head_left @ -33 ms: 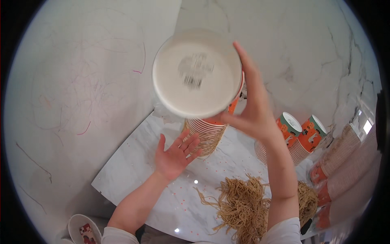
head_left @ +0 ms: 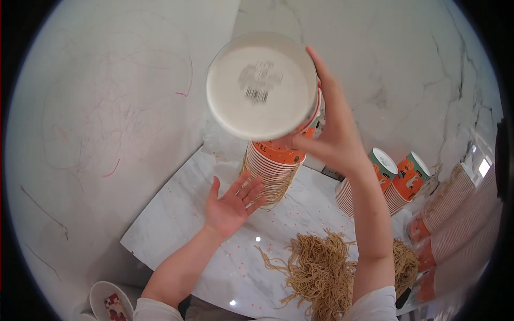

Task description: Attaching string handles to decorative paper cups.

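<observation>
My right hand (head_left: 334,136) grips a paper cup (head_left: 262,88) by its side, thumb near and fingers far. Its round white base, bearing a printed barcode, faces up toward me. Just below stands a tall stack of nested orange paper cups (head_left: 276,163), rims downward, wound with tan strings lower down. Whether the held cup touches the stack cannot be made out. My left hand (head_left: 230,208) lies palm up at the stack's near left side, fingers spread, holding nothing.
Tan stringy bundles (head_left: 321,273) lie on the marbled table (head_left: 225,267) by my right forearm. Two more cup stacks (head_left: 409,179) stand to the right, beside plastic-wrapped stacks (head_left: 455,224). A white bin (head_left: 99,297) is at lower left; a scribbled wall (head_left: 118,107) rises behind it.
The cup in my right hand has shifted slightly up and away, uncovering more of the orange top of the stack. My left hand has barely moved.
</observation>
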{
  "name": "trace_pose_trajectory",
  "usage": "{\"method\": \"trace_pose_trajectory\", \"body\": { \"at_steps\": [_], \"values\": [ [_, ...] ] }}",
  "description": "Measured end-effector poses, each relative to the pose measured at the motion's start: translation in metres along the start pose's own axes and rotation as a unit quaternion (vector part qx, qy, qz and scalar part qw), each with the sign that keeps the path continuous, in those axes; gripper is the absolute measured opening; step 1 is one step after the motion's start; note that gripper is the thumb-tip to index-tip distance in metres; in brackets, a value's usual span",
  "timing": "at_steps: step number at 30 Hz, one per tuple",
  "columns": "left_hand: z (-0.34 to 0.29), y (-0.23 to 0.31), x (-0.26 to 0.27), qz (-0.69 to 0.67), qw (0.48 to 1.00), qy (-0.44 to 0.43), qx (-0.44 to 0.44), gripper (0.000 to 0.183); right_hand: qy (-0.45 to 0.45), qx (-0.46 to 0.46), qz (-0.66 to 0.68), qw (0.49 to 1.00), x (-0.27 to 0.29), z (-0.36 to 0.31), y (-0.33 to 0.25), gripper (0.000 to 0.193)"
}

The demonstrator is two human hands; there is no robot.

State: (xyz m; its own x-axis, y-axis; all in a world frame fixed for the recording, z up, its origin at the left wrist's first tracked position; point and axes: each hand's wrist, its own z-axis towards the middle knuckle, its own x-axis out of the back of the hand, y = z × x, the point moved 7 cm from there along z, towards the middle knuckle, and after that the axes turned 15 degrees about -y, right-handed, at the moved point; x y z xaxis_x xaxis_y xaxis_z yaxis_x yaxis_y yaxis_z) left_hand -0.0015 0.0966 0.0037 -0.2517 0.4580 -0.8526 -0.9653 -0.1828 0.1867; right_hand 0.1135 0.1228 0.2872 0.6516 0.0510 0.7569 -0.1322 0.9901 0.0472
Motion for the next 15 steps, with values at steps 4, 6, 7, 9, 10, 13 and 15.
{"method": "trace_pose_trajectory", "body": {
  "at_steps": [4,6,7,9,10,13,15],
  "values": [
    [-0.008,0.003,0.025,0.042,0.996,0.073,-0.005,0.071,-0.014,-0.080,0.078,0.994,-0.010,0.024,0.048,0.114],
    [-0.012,0.006,0.038,0.051,0.992,0.110,-0.017,0.066,-0.011,-0.108,0.104,0.989,-0.014,0.029,0.063,0.114],
    [-0.012,0.006,0.040,0.051,0.993,0.109,-0.019,0.066,-0.003,-0.134,0.122,0.983,-0.015,0.030,0.071,0.113],
    [-0.013,0.008,0.045,0.059,0.988,0.141,-0.030,0.061,0.004,-0.160,0.141,0.977,-0.016,0.030,0.075,0.112],
    [-0.014,0.008,0.044,0.059,0.988,0.142,-0.031,0.061,0.003,-0.199,0.163,0.966,-0.016,0.028,0.077,0.110],
    [-0.017,0.011,0.046,0.063,0.982,0.169,-0.049,0.058,0.001,-0.254,0.187,0.949,-0.017,0.019,0.089,0.106],
    [-0.019,0.013,0.050,0.077,0.976,0.193,-0.071,0.056,0.000,-0.271,0.186,0.944,-0.017,0.010,0.100,0.104]
  ]
}}
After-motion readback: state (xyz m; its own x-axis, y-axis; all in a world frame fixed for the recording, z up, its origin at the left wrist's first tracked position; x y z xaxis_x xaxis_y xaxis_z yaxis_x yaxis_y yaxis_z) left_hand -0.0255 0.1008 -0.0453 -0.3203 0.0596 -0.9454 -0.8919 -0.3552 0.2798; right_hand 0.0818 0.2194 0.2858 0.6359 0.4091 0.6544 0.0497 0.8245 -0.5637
